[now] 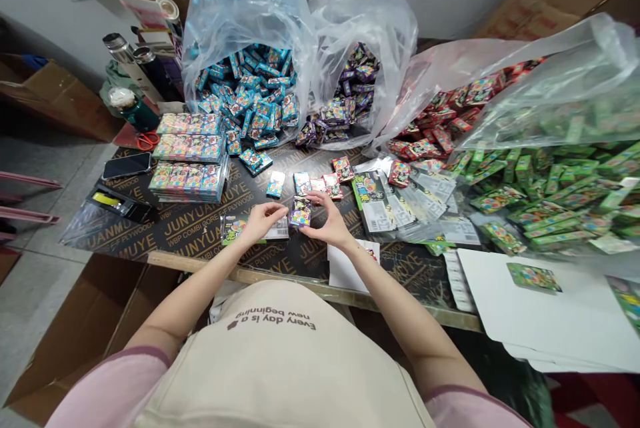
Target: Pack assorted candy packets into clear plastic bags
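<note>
My left hand (262, 220) and my right hand (326, 219) meet near the table's front edge, both pinching a small purple box (300, 214) held between them. Under my left hand lies a flat clear packet with a green printed card (235, 229). Just beyond my hands, a short row of small boxes stands on the board: a blue one (276, 183), another blue one (301, 182) and red ones (333, 185).
Open plastic bags hold blue boxes (250, 98), purple boxes (345, 105), red boxes (440, 121) and green boxes (555, 188). Stacked filled packs (189, 158) sit at left beside a phone (127, 165), scissors (146, 141) and flasks (131, 61). Loose clear packets (400, 205) lie at right.
</note>
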`<state>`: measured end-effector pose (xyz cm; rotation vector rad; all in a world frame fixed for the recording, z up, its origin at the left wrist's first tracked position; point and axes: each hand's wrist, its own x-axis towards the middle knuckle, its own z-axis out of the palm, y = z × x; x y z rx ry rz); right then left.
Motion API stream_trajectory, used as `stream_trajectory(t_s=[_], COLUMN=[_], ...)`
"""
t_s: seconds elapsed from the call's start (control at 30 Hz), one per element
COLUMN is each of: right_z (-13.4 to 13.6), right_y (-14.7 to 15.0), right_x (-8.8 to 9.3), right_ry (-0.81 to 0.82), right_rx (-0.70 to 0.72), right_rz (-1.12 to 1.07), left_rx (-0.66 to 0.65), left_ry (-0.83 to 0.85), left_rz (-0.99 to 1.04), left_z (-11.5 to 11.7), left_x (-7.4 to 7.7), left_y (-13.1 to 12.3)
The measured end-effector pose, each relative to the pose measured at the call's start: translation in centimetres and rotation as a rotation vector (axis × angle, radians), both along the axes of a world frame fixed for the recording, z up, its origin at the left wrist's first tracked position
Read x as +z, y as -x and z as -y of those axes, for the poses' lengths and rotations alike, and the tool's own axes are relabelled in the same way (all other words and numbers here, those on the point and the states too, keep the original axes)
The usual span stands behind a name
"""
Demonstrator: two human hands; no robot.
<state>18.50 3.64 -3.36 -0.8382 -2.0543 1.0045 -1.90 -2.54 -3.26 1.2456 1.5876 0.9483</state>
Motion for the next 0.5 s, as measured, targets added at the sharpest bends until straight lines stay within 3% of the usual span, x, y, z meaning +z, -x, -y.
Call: stream_trajectory(t_s=[0.1,0.2,0.33,0.5], right_z=[0.0,0.4,1.5,1.8], right_y=[-0.7,-1.1,-1.2,-1.4], right_x=[-1.0,-2.1,-3.2,-4.2], right_ry=[-0.111,-0.272,-0.301,-0.156], right_rx=[-0.115,-0.152,-0.055,0.138], right_rz=[0.128,0.308,0.41,0.337], left_rx=[-0.259,-0.453,-0.443,-0.472], left_ry=[-0.131,-0.151,-0.208,-0.276], left_rz=[-0.54,-0.846,-0.887,-0.8], left_z=[1.1,2.1,2.6,2.7], left_x=[-0.8,-1.6,-2.4,-2.3], left_y=[1.8,2.7,2.9,2.9])
